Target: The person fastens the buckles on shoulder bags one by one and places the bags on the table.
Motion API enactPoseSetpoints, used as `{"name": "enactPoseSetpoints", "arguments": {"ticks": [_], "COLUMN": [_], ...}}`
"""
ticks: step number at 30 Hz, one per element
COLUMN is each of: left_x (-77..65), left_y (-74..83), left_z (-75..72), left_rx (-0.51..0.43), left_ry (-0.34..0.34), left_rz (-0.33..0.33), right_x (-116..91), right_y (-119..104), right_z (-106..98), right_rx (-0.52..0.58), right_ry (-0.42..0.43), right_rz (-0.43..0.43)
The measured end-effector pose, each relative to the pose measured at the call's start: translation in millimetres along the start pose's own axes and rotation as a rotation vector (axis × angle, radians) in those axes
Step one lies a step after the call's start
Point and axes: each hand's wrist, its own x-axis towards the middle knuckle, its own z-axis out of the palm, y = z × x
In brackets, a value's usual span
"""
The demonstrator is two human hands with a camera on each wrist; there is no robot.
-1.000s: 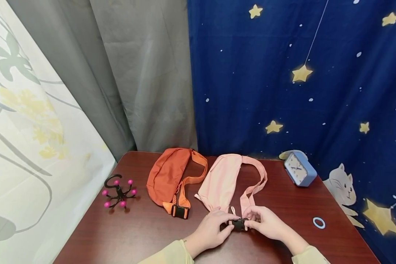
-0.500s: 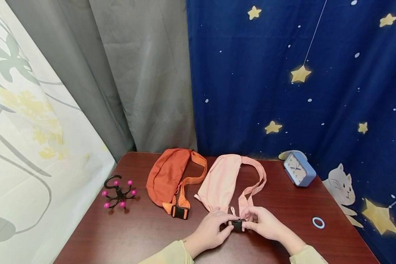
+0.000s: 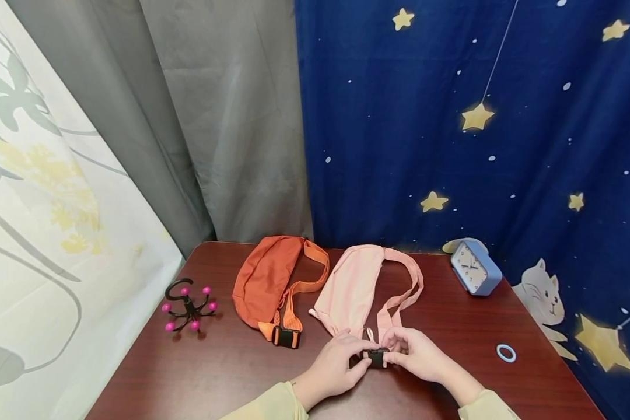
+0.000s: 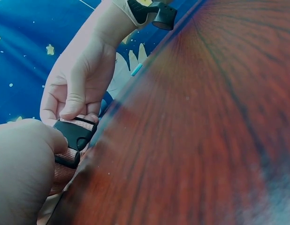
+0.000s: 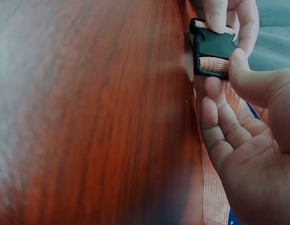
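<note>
A pink waist bag (image 3: 349, 286) lies on the table, its pink strap (image 3: 409, 291) looping round on the right. At its near end, both hands hold the black side-release buckle (image 3: 376, 357). My left hand (image 3: 333, 364) pinches the buckle's left end between thumb and fingers. On the other end, my right hand (image 3: 417, 356) pinches buckle and webbing with thumb and index finger. In the right wrist view the buckle (image 5: 215, 44) appears joined, with pink webbing threaded through its end bars. To the left lies an orange waist bag (image 3: 268, 280), its black buckle (image 3: 286, 337) fastened.
A black hook stand with pink ball tips (image 3: 189, 309) is on the table's left side. The blue alarm clock (image 3: 476, 268) stands at the back right, and a light blue ring (image 3: 506, 353) lies nearer. Curtains (image 3: 236, 116) hang behind the table (image 3: 189, 373).
My right hand has shifted slightly left with the buckle and the strap's near end. The left hand stays nearly still, and both keep their grip.
</note>
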Motion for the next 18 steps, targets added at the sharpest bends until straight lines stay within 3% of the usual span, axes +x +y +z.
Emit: {"name": "enactPoseSetpoints", "arguments": {"ticks": [6,12,18], "left_x": [0.2,0.9,4.2], "left_y": [-2.2,-1.9,-1.3], "left_z": [1.2,1.0,-10.0], "left_rx": [0.015,-0.024,-0.101], "left_ry": [-0.002,0.018,0.11], "left_rz": [0.0,-0.002,0.01], "right_x": [2,3,3], "right_y": [-2,-7,-20], "right_z": [-1,-8,-14], "right_rx": [-0.012,-0.11,-0.24], "right_ry": [-0.011,-0.018,0.016], "right_rz": [0.007,-0.004,-0.084]}}
